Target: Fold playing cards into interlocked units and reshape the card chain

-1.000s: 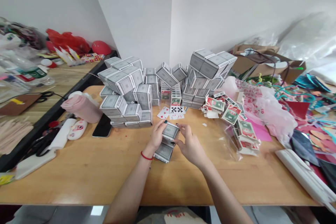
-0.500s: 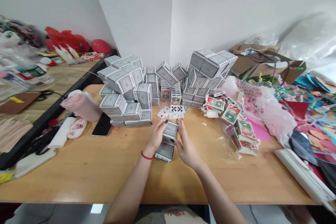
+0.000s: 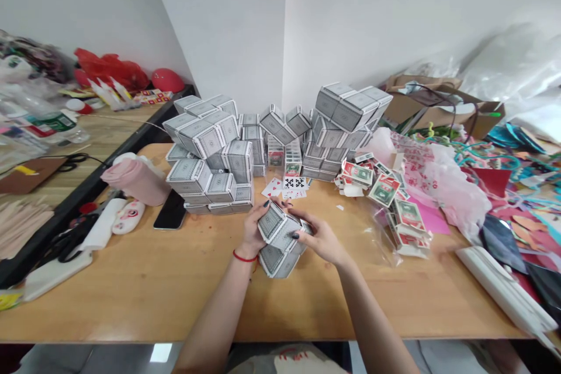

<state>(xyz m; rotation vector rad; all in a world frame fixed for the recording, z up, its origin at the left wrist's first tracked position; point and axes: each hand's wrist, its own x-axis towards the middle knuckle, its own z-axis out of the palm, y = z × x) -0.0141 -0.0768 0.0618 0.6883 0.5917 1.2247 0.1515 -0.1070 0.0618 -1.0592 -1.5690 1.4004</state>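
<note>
Between my hands is a tilted block of joined boxes made from grey-backed playing cards point(image 3: 279, 236), held low over the table. My left hand point(image 3: 254, 232) grips its left side, the thumb near the upper edge. My right hand point(image 3: 319, 239) grips it from the right, with a dark-nailed finger on its face. The far and lower sides of the block are partly hidden. Just beyond lie several loose playing cards point(image 3: 293, 183), face up. Two piles of similar boxes, a left pile point(image 3: 210, 149) and a right pile point(image 3: 344, 123), stand farther back.
Opened red-and-green card packs point(image 3: 386, 188) lie to the right, beside plastic bags point(image 3: 460, 187) and a white case point(image 3: 504, 286). At left are a black phone point(image 3: 170, 210), a pink cup-like object point(image 3: 138, 178) and black-handled scissors point(image 3: 76, 236). A wall rises behind the table.
The held block has turned from facing straight ahead to a slant, showing more of its sides. My right hand has shifted slightly to the right and my left hand slightly left.
</note>
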